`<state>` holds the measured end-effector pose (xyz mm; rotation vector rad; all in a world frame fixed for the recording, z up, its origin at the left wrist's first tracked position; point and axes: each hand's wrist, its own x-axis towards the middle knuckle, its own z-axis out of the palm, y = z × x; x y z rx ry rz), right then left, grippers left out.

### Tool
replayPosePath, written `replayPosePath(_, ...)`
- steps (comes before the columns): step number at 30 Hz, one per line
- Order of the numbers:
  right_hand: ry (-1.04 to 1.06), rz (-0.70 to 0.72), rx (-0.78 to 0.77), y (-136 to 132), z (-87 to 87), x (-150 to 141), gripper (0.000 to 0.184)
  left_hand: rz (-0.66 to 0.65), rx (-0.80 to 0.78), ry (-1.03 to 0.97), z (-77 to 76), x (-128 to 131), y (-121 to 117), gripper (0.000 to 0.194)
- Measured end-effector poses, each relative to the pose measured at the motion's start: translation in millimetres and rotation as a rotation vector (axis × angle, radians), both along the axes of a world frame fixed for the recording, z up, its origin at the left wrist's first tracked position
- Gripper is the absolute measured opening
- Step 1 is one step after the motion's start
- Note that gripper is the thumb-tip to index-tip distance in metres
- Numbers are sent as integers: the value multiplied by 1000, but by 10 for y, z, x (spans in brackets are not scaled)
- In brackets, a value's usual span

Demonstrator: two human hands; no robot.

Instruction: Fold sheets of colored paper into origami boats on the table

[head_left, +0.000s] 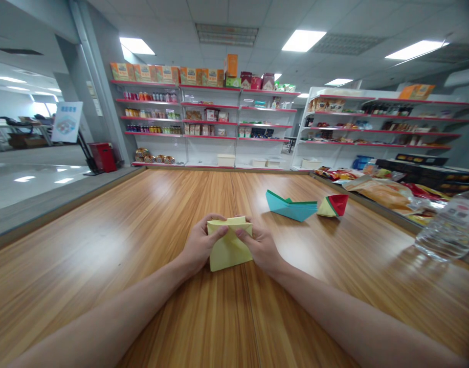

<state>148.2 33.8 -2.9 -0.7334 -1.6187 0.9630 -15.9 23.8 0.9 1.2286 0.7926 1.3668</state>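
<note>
A folded piece of pale yellow paper (229, 253) is held up between my two hands, just above the wooden table's near middle. My left hand (201, 243) grips its left side, thumb on the front face and fingers behind. On the right side, my right hand (264, 246) pinches it the same way. The thumbs lie near each other by the upper edge, where a folded flap stands up. My fingers behind the paper are mostly hidden. To the right sits a blue and green folded paper boat (291, 207), beside a small red, yellow and green folded paper piece (333, 206).
The wooden table (115, 240) has a raised rim. A clear plastic bottle (447, 230) stands at the right, near packaged snacks (387, 193) and dark boxes. Behind the table are stocked shelves (209, 106). A red box (104, 157) and a sign stand at left.
</note>
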Motion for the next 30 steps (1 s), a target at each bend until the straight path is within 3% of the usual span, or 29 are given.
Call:
replayPosePath(3,-10,9,-16,-10,13,-4,31,37,-1,-6,-3,2,5,28)
replayPosePath(10,6,40,-258,-56,19,-54,41,93,-42,-6,-13,14,11,32)
replayPosePath(13,-29,-35,-245,-64,24,-53,42,56,-92,-32,9,21,-2,35)
replayPosePath(18,-40,-275,-176,-25,10,-27,42,28,-152,-116,55,34,-32,32)
replayPosePath(20,38,-226,-223,-8,2,-34,41,8,-167,-148,61,36,-33,32)
replayPosePath(23,86,-45,-298,-3,-8,-54,40,38,-195,-199,61,34,-19,32)
replayPosePath(30,-145,75,-343,-63,4,-58,42,105,-262,-264,94,15,8,38)
